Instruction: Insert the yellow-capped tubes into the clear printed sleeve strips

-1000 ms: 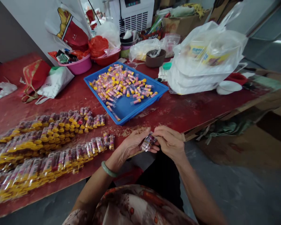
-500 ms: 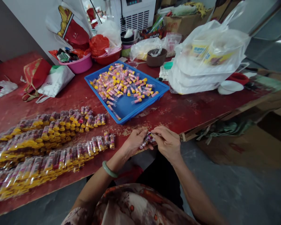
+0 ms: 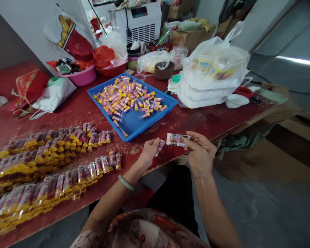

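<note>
Between thumb and fingers my right hand (image 3: 202,151) pinches a small flat printed sachet (image 3: 176,139), held out level over the table's front edge. My left hand (image 3: 149,151) is closed on another small printed sachet (image 3: 159,147), tilted upright and partly hidden by the fingers. The two sachets are close together but apart. Beyond the hands lies a blue tray (image 3: 134,136) with many clear tubes (image 3: 124,98) that have yellow caps and pink contents. To the left, wrapped tubes with yellow ends (image 3: 74,175) are stacked in long rows.
A white plastic bag of containers (image 3: 209,79) stands at the right back. Behind the tray are a brown bowl (image 3: 164,71) and a pink basin (image 3: 84,76). A white bowl (image 3: 237,101) sits near the right edge. Cardboard (image 3: 274,158) lies beside the table.
My hands have drawn apart; the right has moved rightward with a sachet now in plain view, the left keeps its own. The camera view has shifted slightly.
</note>
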The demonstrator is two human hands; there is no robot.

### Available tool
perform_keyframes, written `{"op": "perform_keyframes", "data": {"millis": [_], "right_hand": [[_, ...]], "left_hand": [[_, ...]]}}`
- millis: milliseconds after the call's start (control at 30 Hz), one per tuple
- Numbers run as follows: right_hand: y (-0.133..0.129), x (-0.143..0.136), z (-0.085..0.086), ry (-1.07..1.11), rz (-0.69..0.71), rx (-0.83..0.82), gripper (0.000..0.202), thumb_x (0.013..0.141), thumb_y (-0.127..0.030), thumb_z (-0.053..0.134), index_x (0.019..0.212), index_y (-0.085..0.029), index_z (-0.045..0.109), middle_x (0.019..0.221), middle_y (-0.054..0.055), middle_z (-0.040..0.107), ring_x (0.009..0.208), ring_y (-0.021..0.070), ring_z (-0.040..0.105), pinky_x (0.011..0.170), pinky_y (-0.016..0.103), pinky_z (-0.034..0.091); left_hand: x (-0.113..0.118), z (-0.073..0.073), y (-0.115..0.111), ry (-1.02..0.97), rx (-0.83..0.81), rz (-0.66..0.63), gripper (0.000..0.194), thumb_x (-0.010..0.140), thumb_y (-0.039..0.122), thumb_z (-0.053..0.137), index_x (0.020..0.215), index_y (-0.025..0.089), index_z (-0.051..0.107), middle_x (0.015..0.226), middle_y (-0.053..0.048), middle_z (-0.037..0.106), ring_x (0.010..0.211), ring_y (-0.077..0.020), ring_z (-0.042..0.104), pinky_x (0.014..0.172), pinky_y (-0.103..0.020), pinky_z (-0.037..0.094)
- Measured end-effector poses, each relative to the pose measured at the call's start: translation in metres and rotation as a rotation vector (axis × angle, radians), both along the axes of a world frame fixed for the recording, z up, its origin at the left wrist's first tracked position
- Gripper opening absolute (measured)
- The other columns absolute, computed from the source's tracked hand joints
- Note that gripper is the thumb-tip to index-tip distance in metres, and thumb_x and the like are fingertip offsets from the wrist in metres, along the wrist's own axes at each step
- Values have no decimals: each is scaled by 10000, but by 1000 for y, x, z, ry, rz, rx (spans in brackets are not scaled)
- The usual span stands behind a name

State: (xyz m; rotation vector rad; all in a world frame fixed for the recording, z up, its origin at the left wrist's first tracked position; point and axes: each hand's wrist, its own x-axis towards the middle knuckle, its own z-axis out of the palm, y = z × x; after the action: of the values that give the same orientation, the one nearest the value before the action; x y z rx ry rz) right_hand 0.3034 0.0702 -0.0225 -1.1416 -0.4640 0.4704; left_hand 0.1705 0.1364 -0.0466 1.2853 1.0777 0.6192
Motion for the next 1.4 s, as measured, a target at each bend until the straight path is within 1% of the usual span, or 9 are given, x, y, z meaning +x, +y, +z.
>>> {"op": "perform_keyframes", "data": {"millis": [233, 433, 500, 700, 867, 1000, 1100, 1167, 1400], "right_hand": [[-11, -1, 1, 140, -24, 26, 196, 540, -184, 743, 724, -152, 686, 620, -23, 574, 465, 57, 463, 409, 190, 317], [-13, -5, -2, 270, 6, -12, 202, 488, -177, 749, 667, -155, 658, 596, -31, 546, 468, 62, 465, 379, 177, 307], [-14, -9, -2, 320, 46, -30, 214, 477, -175, 753, 665, -154, 653, 609, -30, 542, 469, 57, 458, 370, 173, 311], [-13, -39, 3, 426, 159, -71, 241, 467, -189, 759, 675, -153, 644, 612, -28, 550, 450, 42, 409, 350, 169, 299], [-14, -84, 3, 477, 242, -103, 262, 519, -240, 773, 702, -179, 596, 550, -54, 521, 441, 57, 430, 372, 175, 350], [-22, -117, 1, 460, 417, -119, 221, 616, -276, 754, 701, -179, 575, 486, -66, 475, 428, 75, 451, 418, 203, 413], [-26, -121, 6, 279, 539, -156, 217, 650, -278, 763, 771, -174, 615, 595, -30, 570, 466, 90, 503, 442, 217, 437], [-25, -113, 15, 70, 514, -155, 213, 679, -287, 761, 820, -185, 637, 680, -18, 605, 497, 85, 520, 459, 209, 437], [-10, -93, 65, -342, 453, 116, 102, 764, -191, 701, 854, -229, 672, 872, 7, 615, 567, 80, 528, 479, 222, 412]], "left_hand": [[35, -7, 26, 162, 306, -27, 260, 829, 303, 570, 613, 171, 631, 617, -45, 611, 691, -193, 586, 682, -293, 415], [7, 10, 8, 193, 462, 26, 212, 832, 178, 513, 953, 176, 688, 1025, -120, 688, 992, -240, 595, 939, -363, 402], [-8, 17, -3, 62, 399, 49, 267, 819, 169, 520, 1036, 177, 674, 1042, -104, 693, 971, -223, 612, 925, -356, 432], [-39, 38, -37, -461, -139, -64, 380, 669, 265, 768, 1022, 138, 700, 972, -87, 720, 895, -194, 647, 865, -315, 475], [-44, 37, -51, -673, -234, 49, 351, 692, 336, 777, 995, 173, 707, 990, -53, 706, 745, -122, 623, 695, -237, 500], [-61, 34, -48, -724, -325, 116, 357, 785, 394, 688, 1048, 153, 685, 961, -70, 705, 520, -59, 542, 456, -182, 416], [-87, 37, -45, -767, -330, 261, 291, 755, 382, 724, 884, 124, 688, 838, -65, 706, 623, -113, 630, 589, -224, 514], [-106, 39, -46, -754, -333, 338, 275, 715, 356, 765, 830, 124, 672, 795, -63, 699, 726, -163, 670, 684, -275, 548], [-149, 42, -63, -603, -470, 375, 265, 713, 309, 744, 887, 126, 664, 688, -29, 648, 569, -134, 627, 523, -241, 517]]}}
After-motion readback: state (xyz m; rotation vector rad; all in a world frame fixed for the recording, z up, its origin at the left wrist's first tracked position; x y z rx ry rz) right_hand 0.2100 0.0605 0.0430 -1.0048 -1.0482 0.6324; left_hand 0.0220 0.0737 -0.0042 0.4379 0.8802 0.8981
